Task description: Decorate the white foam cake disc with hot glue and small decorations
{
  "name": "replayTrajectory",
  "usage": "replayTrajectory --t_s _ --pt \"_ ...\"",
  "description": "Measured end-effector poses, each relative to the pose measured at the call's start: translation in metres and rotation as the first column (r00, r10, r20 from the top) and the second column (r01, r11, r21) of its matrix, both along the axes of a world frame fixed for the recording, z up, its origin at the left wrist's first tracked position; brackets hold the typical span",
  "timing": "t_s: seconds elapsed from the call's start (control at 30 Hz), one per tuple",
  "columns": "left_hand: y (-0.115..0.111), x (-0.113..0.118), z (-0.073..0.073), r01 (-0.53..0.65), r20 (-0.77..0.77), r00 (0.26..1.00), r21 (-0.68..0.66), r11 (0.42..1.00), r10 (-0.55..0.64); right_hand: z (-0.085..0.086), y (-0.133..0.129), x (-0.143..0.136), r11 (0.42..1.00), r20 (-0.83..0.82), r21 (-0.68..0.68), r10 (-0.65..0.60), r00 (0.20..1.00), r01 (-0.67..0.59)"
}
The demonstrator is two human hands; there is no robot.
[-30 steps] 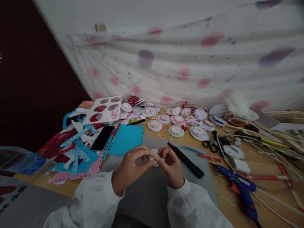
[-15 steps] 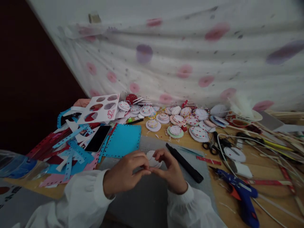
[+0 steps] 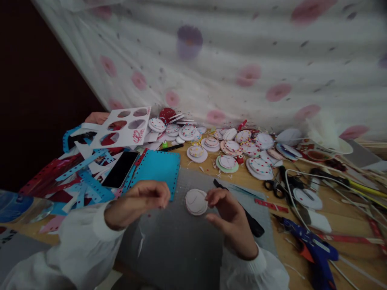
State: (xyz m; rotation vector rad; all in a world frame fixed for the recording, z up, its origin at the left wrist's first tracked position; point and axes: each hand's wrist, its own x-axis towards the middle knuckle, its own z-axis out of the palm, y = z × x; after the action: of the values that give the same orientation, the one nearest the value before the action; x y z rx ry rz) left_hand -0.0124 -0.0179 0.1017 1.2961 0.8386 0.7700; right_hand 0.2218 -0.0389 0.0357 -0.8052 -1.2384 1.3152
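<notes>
A round white disc (image 3: 196, 202) lies on the grey mat (image 3: 178, 245) between my hands. My left hand (image 3: 140, 201) hovers over the mat's left part with thumb and fingertips pressed together; whatever they hold is too small to make out. Just right of the disc, my right hand (image 3: 231, 219) has its thumb and fingers apart, holding nothing. Under and behind that hand runs a black stick-like object (image 3: 255, 226). A blue sheet with punched edges (image 3: 159, 167) lies beyond my left hand.
Decorated round pieces (image 3: 232, 147) crowd the back. At left are paper scraps (image 3: 87, 177), a phone (image 3: 121, 169) and a plastic bottle (image 3: 18, 207). Scissors (image 3: 275, 187), a white cable (image 3: 292, 205) and a blue glue gun (image 3: 314, 245) lie at right.
My hands, which met at the fingertips, have moved apart, left hand leftward and right hand rightward. My right fingers have spread. The disc is now in full view. The camera view has shifted.
</notes>
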Motion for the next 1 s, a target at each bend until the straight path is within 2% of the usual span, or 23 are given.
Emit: replayTrajectory --t_s 0.07,0.2,0.3,0.37,0.43,0.5,0.53,0.63,0.7,0.8,0.87,0.93,1.0 --pt "0.003 -0.013 0.000 -0.103 0.038 0.994 -0.027 0.994 0.103 0.000 0.001 0.001 1.000 -0.025 -0.004 -0.025 0.999 0.025" --pt "0.003 -0.033 -0.001 -0.199 0.101 0.972 -0.116 0.973 0.211 -0.003 -0.001 -0.001 1.000 -0.016 0.002 0.019 1.000 -0.019" --pt "0.007 -0.049 0.000 -0.275 0.121 0.946 -0.197 0.941 0.301 -0.006 -0.002 -0.003 0.998 -0.067 -0.060 0.005 0.998 -0.009" --pt "0.017 -0.063 0.000 -0.340 0.147 0.914 -0.232 0.911 0.378 -0.007 -0.002 -0.004 0.993 -0.112 -0.118 -0.031 0.993 0.018" --pt "0.037 -0.081 -0.001 -0.461 0.198 0.833 -0.268 0.846 0.517 -0.008 -0.001 -0.005 0.982 -0.081 -0.163 -0.108 0.991 0.093" --pt "0.063 -0.102 -0.003 -0.608 0.211 0.677 -0.380 0.697 0.705 -0.009 -0.001 -0.007 0.968 0.000 -0.179 -0.178 0.984 0.175" --pt "0.076 -0.111 -0.004 -0.628 0.180 0.614 -0.477 0.614 0.768 -0.010 -0.001 -0.008 0.966 0.022 -0.178 -0.189 0.982 0.190" --pt "0.110 -0.135 -0.011 -0.656 0.090 0.572 -0.547 0.521 0.815 -0.013 -0.001 -0.009 0.959 0.088 -0.180 -0.206 0.975 0.219" --pt "0.121 -0.144 -0.015 -0.680 0.044 0.544 -0.562 0.471 0.838 -0.019 -0.002 -0.008 0.955 0.135 -0.186 -0.206 0.969 0.229" --pt "0.121 -0.154 -0.017 -0.719 0.070 0.494 -0.528 0.452 0.867 -0.029 -0.001 -0.006 0.960 0.136 -0.179 -0.194 0.971 0.217" --pt "0.116 -0.162 -0.013 -0.746 0.130 0.451 -0.488 0.453 0.883 -0.032 0.000 -0.004 0.961 0.142 -0.170 -0.196 0.970 0.219" --pt "0.113 -0.172 -0.006 -0.775 0.194 0.399 -0.451 0.442 0.896 -0.025 0.001 -0.005 0.973 0.182 -0.126 -0.167 0.969 0.192" --pt "0.114 -0.180 0.003 -0.801 0.246 0.347 -0.425 0.422 0.905 -0.006 0.004 -0.010 0.992 0.270 -0.052 -0.100 0.958 0.119"
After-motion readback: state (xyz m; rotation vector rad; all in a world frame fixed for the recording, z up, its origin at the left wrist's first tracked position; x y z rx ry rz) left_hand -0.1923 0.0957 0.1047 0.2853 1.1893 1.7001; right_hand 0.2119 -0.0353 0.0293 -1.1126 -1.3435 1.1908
